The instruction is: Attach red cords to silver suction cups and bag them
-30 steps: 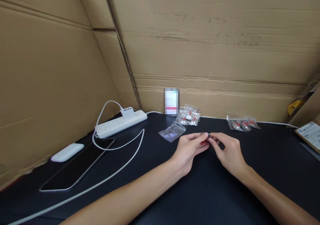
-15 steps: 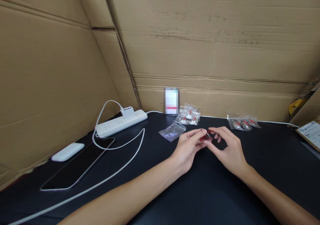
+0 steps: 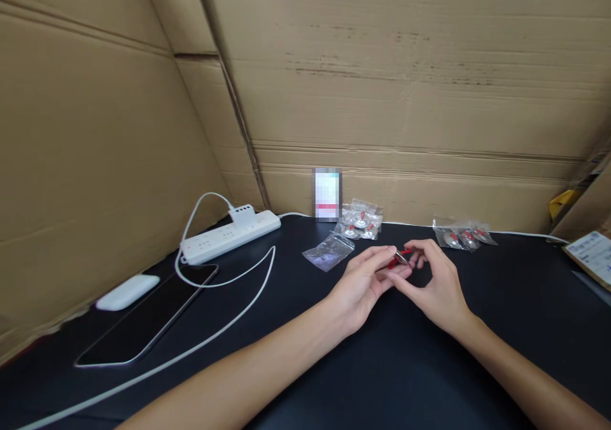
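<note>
Between thumb and fingers, my left hand (image 3: 360, 285) grips a small shiny silver piece (image 3: 402, 258) with a red cord (image 3: 392, 264). Its exact kind is hard to make out, since the fingers cover much of it. Facing it, my right hand (image 3: 440, 290) has curled fingers at the cord's far end, which they seem to pinch, and its thumb is by the left fingertips. Just beyond lie a flat clear plastic bag (image 3: 329, 253) and a pile of clear bags (image 3: 361, 221) holding round silver pieces with red cords. More such bags (image 3: 462, 238) lie to the right.
A phone-like screen (image 3: 327, 194), blurred out, leans on the cardboard wall (image 3: 410, 112). Leftward are a white power strip (image 3: 229, 239), a looping white cable (image 3: 238, 319), a dark phone or tablet (image 3: 147, 319) and a white case (image 3: 128, 292). A labelled package (image 3: 592, 258) sits at right.
The silver piece shows more between my hands and sits slightly further right. My right fingers have shifted a little right with the red cord. The bags have stayed put.
</note>
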### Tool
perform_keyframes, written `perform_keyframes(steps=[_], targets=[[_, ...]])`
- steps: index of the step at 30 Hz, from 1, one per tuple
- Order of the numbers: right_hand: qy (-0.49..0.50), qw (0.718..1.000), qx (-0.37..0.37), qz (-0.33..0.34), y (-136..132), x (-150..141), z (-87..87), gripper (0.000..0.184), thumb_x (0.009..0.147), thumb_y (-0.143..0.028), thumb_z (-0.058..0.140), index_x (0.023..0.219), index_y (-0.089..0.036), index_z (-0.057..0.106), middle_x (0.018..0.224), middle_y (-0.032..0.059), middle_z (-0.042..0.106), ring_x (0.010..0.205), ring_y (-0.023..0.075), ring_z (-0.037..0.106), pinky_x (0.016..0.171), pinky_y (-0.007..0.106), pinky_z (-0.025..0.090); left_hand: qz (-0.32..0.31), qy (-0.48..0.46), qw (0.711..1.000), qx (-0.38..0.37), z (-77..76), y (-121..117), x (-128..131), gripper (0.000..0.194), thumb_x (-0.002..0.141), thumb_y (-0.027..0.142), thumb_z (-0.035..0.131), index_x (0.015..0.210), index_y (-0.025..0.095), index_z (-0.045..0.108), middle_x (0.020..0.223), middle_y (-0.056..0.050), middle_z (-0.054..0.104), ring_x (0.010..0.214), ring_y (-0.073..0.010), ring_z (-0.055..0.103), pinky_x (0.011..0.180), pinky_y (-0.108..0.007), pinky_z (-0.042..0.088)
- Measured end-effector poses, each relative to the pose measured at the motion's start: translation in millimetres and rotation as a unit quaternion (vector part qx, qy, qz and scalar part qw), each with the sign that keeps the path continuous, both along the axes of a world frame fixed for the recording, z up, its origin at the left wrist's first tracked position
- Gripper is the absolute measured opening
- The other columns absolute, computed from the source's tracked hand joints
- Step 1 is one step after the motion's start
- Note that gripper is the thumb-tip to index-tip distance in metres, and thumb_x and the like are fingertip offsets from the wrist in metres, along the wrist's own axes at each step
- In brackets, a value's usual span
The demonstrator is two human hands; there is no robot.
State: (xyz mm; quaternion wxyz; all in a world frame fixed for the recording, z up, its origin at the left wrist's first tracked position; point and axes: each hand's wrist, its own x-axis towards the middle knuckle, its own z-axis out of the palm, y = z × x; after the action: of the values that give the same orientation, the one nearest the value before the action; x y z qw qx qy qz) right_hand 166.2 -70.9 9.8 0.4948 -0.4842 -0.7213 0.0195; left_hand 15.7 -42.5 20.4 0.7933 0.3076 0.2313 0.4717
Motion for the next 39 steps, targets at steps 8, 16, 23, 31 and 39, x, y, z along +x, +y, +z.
perform_keyframes(steps=[8,16,23,31,39], targets=[[0.004,0.999,0.002,-0.038,0.0,-1.5,-1.8,0.023,0.076,-0.025,0.071,0.088,-0.021,0.052,0.081,0.0001,0.054,0.069,0.0155,0.052,0.064,0.029,0.045,-0.033,-0.006,0.999,-0.025,3.1,-5.2,1.2,0.006,0.084,0.013,0.067,0.084,0.009,0.063,0.084,-0.012,0.071,0.084,-0.0227,0.072,0.092,-0.038,0.055],[-0.009,0.999,0.013,-0.044,-1.1,-4.5,-2.4,0.01,0.08,-0.017,0.06,0.089,-0.02,0.055,0.081,0.0016,0.055,0.069,0.0157,0.054,0.065,0.029,0.046,-0.026,0.001,1.0,-0.002,2.4,-2.9,2.3,0.01,0.084,0.019,0.068,0.086,0.01,0.063,0.088,-0.013,0.072,0.087,-0.0236,0.072,0.092,-0.038,0.054],[-0.072,0.996,0.04,-0.042,-1.5,-3.8,-6.8,0.01,0.085,-0.014,0.054,0.093,-0.02,0.058,0.082,0.0049,0.057,0.076,0.0197,0.057,0.071,0.034,0.05,0.008,0.012,0.999,-0.033,0.2,-2.8,1.3,0.011,0.081,0.019,0.072,0.082,0.011,0.064,0.087,-0.012,0.072,0.082,-0.0202,0.072,0.092,-0.038,0.054],[-0.201,0.975,0.069,-0.073,-0.5,-2.1,-7.2,0.008,0.091,-0.015,0.049,0.093,-0.015,0.057,0.084,0.0095,0.06,0.081,0.0231,0.059,0.074,0.039,0.051,0.044,0.034,0.997,-0.047,-0.4,0.5,0.4,0.009,0.08,0.014,0.071,0.083,0.011,0.064,0.088,-0.012,0.073,0.081,-0.0208,0.072,0.084,-0.035,0.058],[-0.228,0.969,0.068,-0.059,0.4,0.2,-9.0,0.012,0.094,-0.016,0.045,0.096,-0.016,0.056,0.089,0.0118,0.06,0.086,0.0247,0.059,0.075,0.04,0.052,0.074,0.043,0.995,-0.048,2.6,-0.7,0.0,0.003,0.082,0.008,0.066,0.084,0.01,0.065,0.084,-0.011,0.072,0.08,-0.02,0.072,0.083,-0.034,0.059]])
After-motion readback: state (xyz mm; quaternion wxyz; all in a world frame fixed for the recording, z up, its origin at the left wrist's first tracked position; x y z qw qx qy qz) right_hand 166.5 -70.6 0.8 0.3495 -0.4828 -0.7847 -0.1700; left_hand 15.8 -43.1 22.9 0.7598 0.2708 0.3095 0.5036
